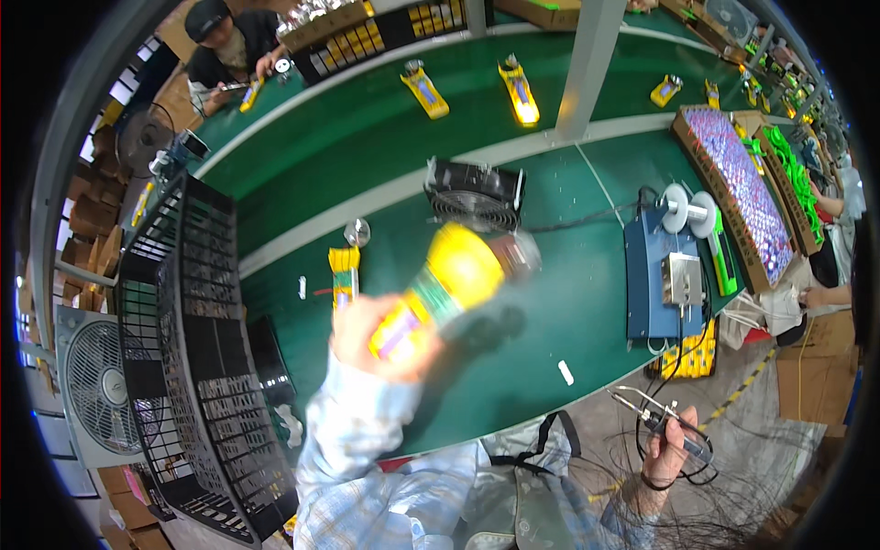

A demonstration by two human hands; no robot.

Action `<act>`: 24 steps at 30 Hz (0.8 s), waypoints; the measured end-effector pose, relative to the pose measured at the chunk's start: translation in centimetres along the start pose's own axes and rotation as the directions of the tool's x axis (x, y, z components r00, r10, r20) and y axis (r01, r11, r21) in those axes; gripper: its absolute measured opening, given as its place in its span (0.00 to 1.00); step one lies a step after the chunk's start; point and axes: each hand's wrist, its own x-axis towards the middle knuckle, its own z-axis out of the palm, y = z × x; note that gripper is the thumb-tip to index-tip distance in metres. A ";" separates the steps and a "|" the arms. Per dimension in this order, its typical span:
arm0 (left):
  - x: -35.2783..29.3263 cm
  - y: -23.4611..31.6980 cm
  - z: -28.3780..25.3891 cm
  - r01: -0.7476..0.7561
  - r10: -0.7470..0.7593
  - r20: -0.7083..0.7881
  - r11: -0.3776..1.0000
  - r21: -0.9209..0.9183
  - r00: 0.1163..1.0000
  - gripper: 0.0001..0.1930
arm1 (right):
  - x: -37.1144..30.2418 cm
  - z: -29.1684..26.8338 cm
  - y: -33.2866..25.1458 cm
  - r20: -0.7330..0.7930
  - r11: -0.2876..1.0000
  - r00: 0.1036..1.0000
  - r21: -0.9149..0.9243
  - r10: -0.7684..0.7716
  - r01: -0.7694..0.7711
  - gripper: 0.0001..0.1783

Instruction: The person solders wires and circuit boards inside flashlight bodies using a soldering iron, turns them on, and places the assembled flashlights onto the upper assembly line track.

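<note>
My left hand (380,339) is closed around a yellow flashlight housing (463,266), raised over the green workbench (522,357) and smeared by motion. A green and purple part shows inside its open side, and a dark, glassy round piece (518,252) is at its far end. Another yellow housing (345,268) lies just beyond that hand, beside a silvery reflector (357,232). Low on the right, past the bench edge, my right hand (669,449) grips a soldering iron (653,420) with a thin metal guide and a black cord. Its tip points up and left.
A small black fan (474,194) stands mid-bench. To the right are a blue soldering station (646,284), a solder spool (689,209) and a tray of small parts (733,188). Black racks (192,357) line the left. Beyond, yellow housings (423,92) lie along a green belt (339,137); a person (229,55) works there.
</note>
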 end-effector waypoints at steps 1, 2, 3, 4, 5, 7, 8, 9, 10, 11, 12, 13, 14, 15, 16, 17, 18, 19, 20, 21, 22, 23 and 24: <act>2.9 -0.7 -0.3 0.024 -0.023 -0.056 1.000 0.014 0.998 0.24 | 0.2 -0.4 0.0 -0.011 1.000 1.000 0.023 -0.001 0.001 0.14; 6.0 -1.6 0.2 0.185 -0.188 -0.051 0.981 -0.053 0.981 0.24 | 0.5 -0.8 -0.1 -0.001 0.999 1.000 0.021 -0.026 0.026 0.14; 9.0 -3.1 1.4 0.338 -0.345 -0.030 0.932 -0.126 0.938 0.24 | 0.7 -0.5 -0.4 -0.017 1.000 1.000 0.027 -0.015 0.016 0.14; 11.8 -5.5 2.0 0.399 -0.402 -0.058 0.915 -0.058 0.914 0.23 | 0.9 0.0 -0.5 -0.033 0.999 0.999 0.042 0.015 -0.013 0.15; 14.0 -8.8 2.3 0.463 -0.459 -0.104 0.886 0.016 0.882 0.22 | 1.0 0.5 -0.5 -0.033 0.997 0.998 0.065 0.051 -0.049 0.15; 16.6 -17.3 5.6 0.535 -0.536 -0.122 0.844 -0.046 0.835 0.21 | 1.3 0.0 1.1 -0.030 0.989 0.996 0.122 0.087 -0.083 0.13; 17.1 -19.6 7.5 0.533 -0.514 -0.174 0.842 0.081 0.840 0.21 | 1.6 0.3 1.1 -0.072 0.988 0.991 0.116 0.112 -0.103 0.11; 17.6 -20.7 8.9 0.528 -0.487 -0.221 0.825 0.202 0.845 0.21 | 1.7 0.5 1.1 -0.119 0.986 0.984 0.109 0.136 -0.123 0.10; 18.5 -19.9 9.8 0.581 -0.554 -0.178 0.756 0.301 0.813 0.23 | 1.7 -0.2 2.5 -0.300 0.989 0.944 0.101 0.138 -0.112 0.14; 19.2 -20.3 10.1 0.572 -0.542 -0.182 0.765 0.296 0.820 0.23 | 1.9 -1.3 4.3 -0.418 0.983 0.899 0.172 0.129 -0.061 0.20; 19.6 -21.1 10.3 0.616 -0.619 -0.154 0.660 0.430 0.770 0.24 | 1.8 -2.3 5.0 -0.371 0.987 0.922 0.145 0.114 -0.064 0.20; 20.1 -20.6 10.4 0.632 -0.692 -0.133 0.542 0.553 0.709 0.25 | 2.1 -2.4 5.0 -0.329 0.992 0.939 0.113 0.098 -0.064 0.19; 20.3 -19.3 9.8 0.623 -0.752 -0.051 0.505 0.598 0.658 0.27 | 2.4 -2.5 4.9 -0.329 0.991 0.940 0.117 0.095 -0.059 0.19; 20.3 -19.7 10.0 0.622 -0.748 -0.053 0.507 0.597 0.661 0.27 | 2.4 -2.8 4.4 -0.217 0.993 0.971 0.089 0.096 -0.078 0.17; 20.3 -20.0 9.9 0.683 -0.785 -0.092 0.467 0.562 0.612 0.28 | 2.5 -2.8 4.0 -0.101 0.994 0.990 0.058 0.102 -0.097 0.15; 20.2 -20.2 9.8 0.740 -0.819 -0.127 0.424 0.522 0.559 0.29 | 2.6 -2.7 4.1 -0.097 0.993 0.990 0.062 0.101 -0.096 0.15; 20.0 -20.4 9.7 0.689 -0.758 -0.159 0.456 0.564 0.632 0.30 | 2.7 -2.4 4.3 -0.122 0.992 0.987 0.091 0.100 -0.089 0.12; 20.2 -19.6 9.7 0.688 -0.756 -0.158 0.461 0.561 0.635 0.30 | 2.7 -2.2 4.3 -0.153 0.990 0.983 0.117 0.097 -0.079 0.10; 20.8 -18.2 10.0 0.502 -0.441 -0.255 0.649 0.572 0.861 0.29 | 2.8 -1.5 4.2 -0.269 0.982 0.951 0.149 0.153 -0.115 0.10; 21.5 -16.6 10.3 0.262 -0.058 -0.334 0.752 0.605 0.941 0.29 | 3.1 -1.4 4.1 -0.279 0.983 0.949 0.148 0.144 -0.105 0.10; 22.9 -14.5 10.9 0.053 0.093 -0.255 0.857 0.513 0.962 0.26 | 3.4 -1.2 4.0 -0.277 0.991 0.953 0.080 0.126 -0.108 0.08; 23.9 -14.1 10.7 -0.049 0.104 -0.132 0.929 0.367 0.986 0.22 | 3.2 -0.8 3.8 -0.252 0.992 0.960 0.022 0.124 -0.122 0.07; 25.4 -13.8 11.7 0.086 -0.090 0.003 0.959 0.271 0.996 0.16 | 3.1 -0.5 3.6 -0.230 0.991 0.966 -0.036 0.120 -0.132 0.06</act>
